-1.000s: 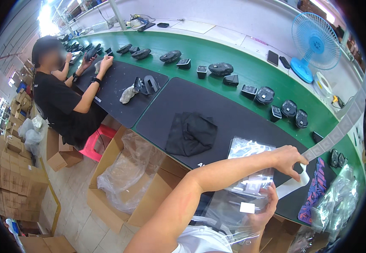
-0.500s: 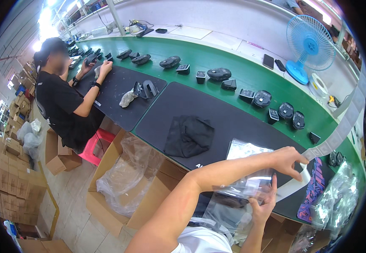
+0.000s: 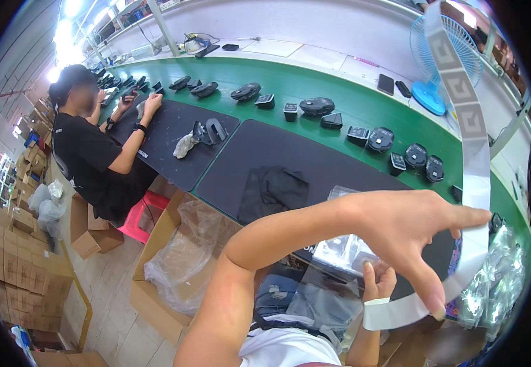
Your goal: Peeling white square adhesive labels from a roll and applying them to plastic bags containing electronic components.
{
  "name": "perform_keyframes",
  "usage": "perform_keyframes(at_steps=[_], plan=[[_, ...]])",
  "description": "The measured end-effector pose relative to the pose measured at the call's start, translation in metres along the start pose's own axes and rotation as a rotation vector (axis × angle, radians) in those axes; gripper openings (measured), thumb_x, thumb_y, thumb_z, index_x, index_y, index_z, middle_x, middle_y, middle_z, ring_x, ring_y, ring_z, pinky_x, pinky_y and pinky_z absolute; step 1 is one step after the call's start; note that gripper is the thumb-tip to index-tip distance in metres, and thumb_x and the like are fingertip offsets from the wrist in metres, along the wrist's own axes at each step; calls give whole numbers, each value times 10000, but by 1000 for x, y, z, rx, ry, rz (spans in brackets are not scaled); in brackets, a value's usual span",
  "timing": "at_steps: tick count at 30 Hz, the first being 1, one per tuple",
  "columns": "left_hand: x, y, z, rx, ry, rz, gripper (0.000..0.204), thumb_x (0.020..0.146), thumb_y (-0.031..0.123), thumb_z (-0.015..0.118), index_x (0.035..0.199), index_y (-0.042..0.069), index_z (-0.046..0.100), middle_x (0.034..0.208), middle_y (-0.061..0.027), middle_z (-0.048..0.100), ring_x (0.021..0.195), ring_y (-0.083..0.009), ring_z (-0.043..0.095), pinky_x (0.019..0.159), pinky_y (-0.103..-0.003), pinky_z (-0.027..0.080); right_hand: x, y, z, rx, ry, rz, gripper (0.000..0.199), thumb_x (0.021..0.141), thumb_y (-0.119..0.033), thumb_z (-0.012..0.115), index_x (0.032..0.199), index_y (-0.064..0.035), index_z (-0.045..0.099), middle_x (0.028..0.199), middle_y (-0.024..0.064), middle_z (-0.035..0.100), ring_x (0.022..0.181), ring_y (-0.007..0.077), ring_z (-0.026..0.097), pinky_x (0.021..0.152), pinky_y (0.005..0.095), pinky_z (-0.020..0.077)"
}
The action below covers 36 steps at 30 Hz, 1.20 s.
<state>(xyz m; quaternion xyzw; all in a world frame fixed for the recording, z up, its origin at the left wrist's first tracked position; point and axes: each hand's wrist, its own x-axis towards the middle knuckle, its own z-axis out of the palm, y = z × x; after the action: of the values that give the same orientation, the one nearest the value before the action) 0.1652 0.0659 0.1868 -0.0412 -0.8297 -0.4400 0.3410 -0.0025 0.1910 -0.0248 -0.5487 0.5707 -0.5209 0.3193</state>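
My left hand (image 3: 415, 235) reaches across to the right, palm down, with thumb and index finger spread wide. Its index fingertip and thumb overlap a long pale label strip (image 3: 470, 153) with grey square marks. That strip curves down past the hand, and its loose end lies by my right wrist. Lower, partly behind my left hand, my right hand (image 3: 380, 281) grips a clear plastic box (image 3: 342, 260) by its right side. Glare and my left arm hide part of the box. Under my left forearm, a black cloth (image 3: 271, 189) lies on the dark mat (image 3: 339, 162).
Several black mouse-like devices (image 3: 317, 106) and small black blocks line the green bench (image 3: 290, 82). A blue fan (image 3: 427, 98) stands at the back right. Clear plastic bags (image 3: 497, 275) lie at right. A carton (image 3: 155, 306) stands below the bench; a co-worker (image 3: 91, 134) sits at left.
My left hand has risen toward the camera, its thumb and index finger now wider apart. The strip has swung nearer, its loose end shifting left and down. My right hand still holds the box.
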Motion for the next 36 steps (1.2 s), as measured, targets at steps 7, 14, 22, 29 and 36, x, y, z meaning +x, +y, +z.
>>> perform_keyframes(at_steps=[7, 14, 22, 29, 36], plan=[[37, -51, 57, 287, 142, -180, 760, 964, 472, 547, 1372, -160, 434, 1193, -316, 626, 1067, -435, 630, 930, -454, 501, 22, -12, 20, 245, -160, 56, 292, 935, -117, 681, 1154, 62, 610, 1085, 82, 663, 1020, 148, 610, 902, 287, 462], [22, -174, 65, 334, 557, -215, 319, 980, 288, 560, 1161, 60, 689, 818, -195, 696, 738, -404, 673, 635, -476, 525, 4, 3, 24, -12, -22, 9, 332, 843, -86, 736, 1121, 42, 608, 1007, 163, 648, 960, 264, 605, 897, 362, 478], [17, -184, 91, 71, 371, -230, 453, 858, -25, 679, 1295, 90, 648, 990, -74, 772, 719, -94, 675, 637, -232, 515, -6, -36, -9, -126, 80, -125, 609, 799, -14, 702, 1364, 39, 481, 1389, 247, 518, 1244, 372, 552, 1064, 414, 427], [19, -182, 90, -155, 228, -411, 576, 885, -32, 680, 1432, 47, 514, 1082, -165, 742, 1006, -190, 714, 905, -323, 557, 12, -47, -60, 107, 156, -172, 353, 870, 42, 645, 1211, 28, 556, 1078, 150, 719, 971, 184, 701, 868, 307, 542], [14, -184, 81, -81, 216, -393, 259, 885, 5, 703, 1139, 38, 740, 1070, -98, 758, 933, -149, 724, 832, -278, 576, 54, -41, -89, -153, 429, -268, 285, 810, 14, 748, 1078, -13, 656, 935, 71, 718, 845, 130, 681, 750, 264, 516]])
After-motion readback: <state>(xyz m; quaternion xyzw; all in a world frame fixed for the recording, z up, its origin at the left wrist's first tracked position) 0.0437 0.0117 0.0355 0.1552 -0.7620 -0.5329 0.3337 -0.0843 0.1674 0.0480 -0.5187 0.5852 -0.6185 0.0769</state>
